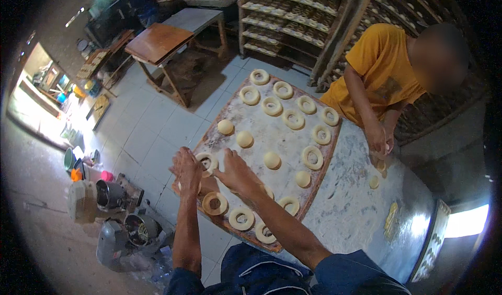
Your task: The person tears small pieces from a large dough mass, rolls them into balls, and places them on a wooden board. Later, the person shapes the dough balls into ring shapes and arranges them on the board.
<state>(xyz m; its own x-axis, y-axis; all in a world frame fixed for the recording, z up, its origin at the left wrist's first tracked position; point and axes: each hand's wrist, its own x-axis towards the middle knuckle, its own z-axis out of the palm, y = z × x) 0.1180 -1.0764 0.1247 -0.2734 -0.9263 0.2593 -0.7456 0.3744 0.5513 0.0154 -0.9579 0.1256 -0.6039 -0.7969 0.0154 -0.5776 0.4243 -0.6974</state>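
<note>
A pale dough ring (pixel 207 162) lies between my hands near the left edge of a floured wooden board (pixel 261 138). My left hand (pixel 186 169) is at the ring's left side, its fingers stretched forward and partly overlapping. On the ring's other side, my right hand (pixel 238 174) has its thumb by the rim and its fingers apart. More dough shows partly beneath my left hand. Close to my wrists lie another dough ring (pixel 214 203) and one further forward (pixel 241 218). Round dough balls, such as one dough ball (pixel 244 139), sit mid-board; several finished rings line its far and right sides.
A person in a yellow shirt (pixel 384 60) works with both hands at the metal table (pixel 361 190) on the right, beside small dough pieces. Racks of dough trays (pixel 287 18) stand behind. Mixers (pixel 123 240) are on the lower left; a wooden table (pixel 159 39) stands farther back.
</note>
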